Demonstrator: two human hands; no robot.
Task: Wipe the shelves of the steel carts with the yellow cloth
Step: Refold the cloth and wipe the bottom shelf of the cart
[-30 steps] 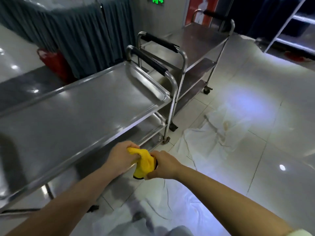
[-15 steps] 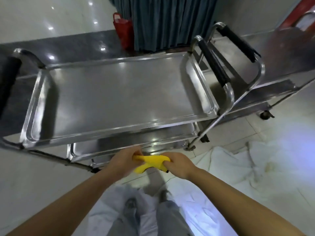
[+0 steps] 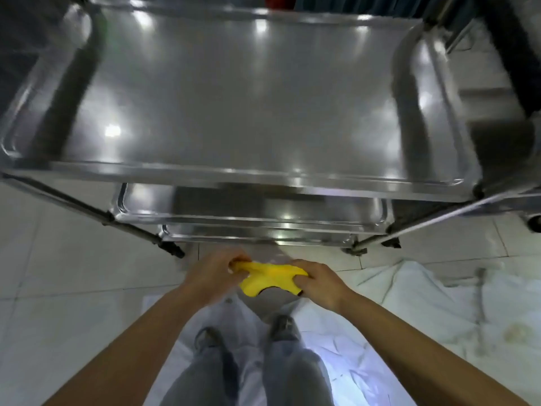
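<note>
Seen from above, looking down the person's own arms, a steel cart filled the upper part of the view, its broad top shelf shining with blurred light spots; at the far left a slanted steel leg ran down to a dark foot on the pale tiled floor; below the top shelf's near rim the edges of a middle shelf and a lower shelf showed, one under the other; in front of the cart, above the floor and touching no shelf, the left hand gripped the left end of the yellow cloth, its fingers curled round the fabric; the cloth stretched bunched between both hands, sagging a little in the middle; the right hand gripped the cloth's right end, fingers likewise curled over it; beneath the hands stood the person's legs in grey trousers; to the right a crumpled white sheet lay spread on the floor, and at the far right edge a castor wheel was partly visible.
</note>
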